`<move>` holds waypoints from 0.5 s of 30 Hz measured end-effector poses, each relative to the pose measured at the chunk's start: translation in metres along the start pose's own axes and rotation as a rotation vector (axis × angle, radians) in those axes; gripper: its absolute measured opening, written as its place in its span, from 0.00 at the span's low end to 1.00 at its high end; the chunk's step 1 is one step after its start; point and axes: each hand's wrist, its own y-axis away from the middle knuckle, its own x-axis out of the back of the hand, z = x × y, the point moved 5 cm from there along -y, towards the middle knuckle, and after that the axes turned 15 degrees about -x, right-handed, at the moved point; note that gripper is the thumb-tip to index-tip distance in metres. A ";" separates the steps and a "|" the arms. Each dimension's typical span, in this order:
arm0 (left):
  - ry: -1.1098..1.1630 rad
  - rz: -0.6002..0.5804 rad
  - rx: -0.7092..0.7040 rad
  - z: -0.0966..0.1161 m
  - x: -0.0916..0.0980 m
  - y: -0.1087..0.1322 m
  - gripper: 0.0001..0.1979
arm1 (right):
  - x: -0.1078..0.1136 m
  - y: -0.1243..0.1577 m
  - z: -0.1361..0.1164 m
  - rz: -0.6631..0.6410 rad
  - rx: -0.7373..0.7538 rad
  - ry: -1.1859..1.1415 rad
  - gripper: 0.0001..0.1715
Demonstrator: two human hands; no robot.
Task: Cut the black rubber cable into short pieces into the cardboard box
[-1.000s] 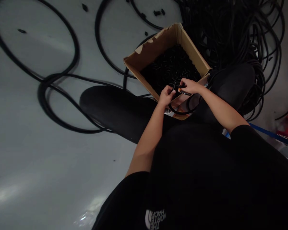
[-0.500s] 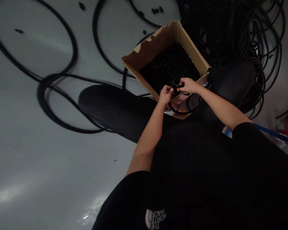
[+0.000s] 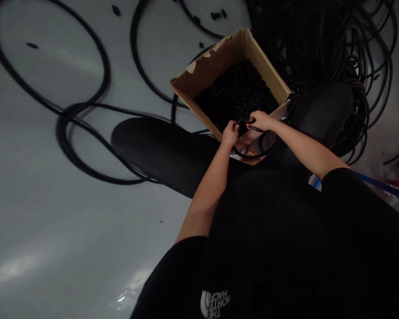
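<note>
My two hands are close together over one box. My left hand (image 3: 230, 134) is curled shut on one black rubber cord (image 3: 249, 156); my right hand (image 3: 260, 120) pinches one orange-and-black piece (image 3: 254, 128), too small to tell more. Just beyond, the cardboard box (image 3: 219, 57) holds many short black pieces (image 3: 236, 91).
</note>
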 end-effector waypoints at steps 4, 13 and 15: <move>-0.145 -0.056 0.108 0.003 -0.001 0.002 0.10 | -0.003 0.000 0.000 -0.012 -0.011 0.049 0.18; -0.155 -0.041 0.139 -0.002 0.003 -0.002 0.10 | -0.004 -0.002 0.002 0.003 -0.015 0.018 0.19; -0.116 -0.024 0.134 -0.006 0.002 -0.003 0.12 | -0.003 -0.002 0.005 -0.029 -0.060 -0.054 0.22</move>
